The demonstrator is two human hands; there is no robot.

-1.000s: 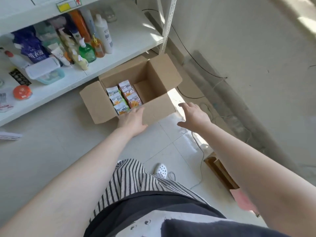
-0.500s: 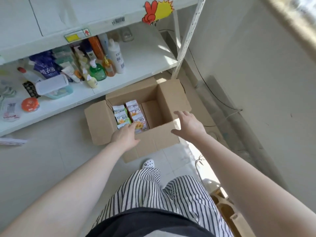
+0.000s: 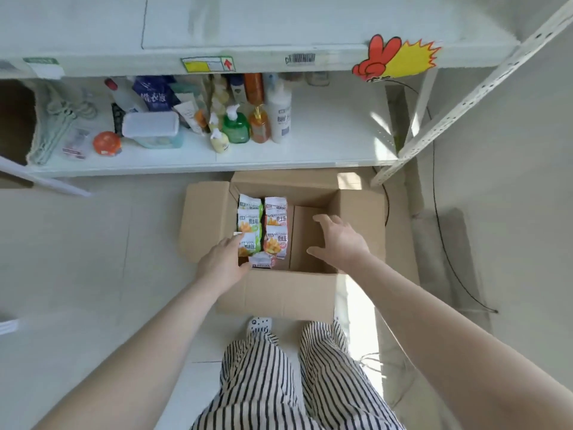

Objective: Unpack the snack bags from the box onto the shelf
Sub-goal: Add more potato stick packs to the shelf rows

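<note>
A: What is seen at the far left?

B: A white shelf (image 3: 325, 150) is seen across the top, above the floor. On its left part, pale hangers (image 3: 59, 125) are laid, then an orange round item (image 3: 107, 143) and a clear lidded container (image 3: 152, 129). Further right, a cluster of bottles is stood, among them a green pump bottle (image 3: 235, 127) and a tall white bottle (image 3: 280, 117).

A: And the task's things?

B: An open cardboard box (image 3: 279, 296) is set on the floor just in front of the shelf, its flaps folded outward. The snack bags (image 3: 263, 231) are packed in two rows in the left half of the box; the right half shows bare cardboard.

A: How is the left hand placed?

B: The left hand (image 3: 221, 263) is reached over the box's near-left corner. Its fingers are touching the nearest green bag; whether the bag is pinched cannot be told, since the fingertips are partly hidden.

A: And the right hand?

B: The right hand (image 3: 339, 240) is held over the bare right half of the box, fingers spread apart and nothing held. Striped trousers (image 3: 279, 383) are seen below.
</note>
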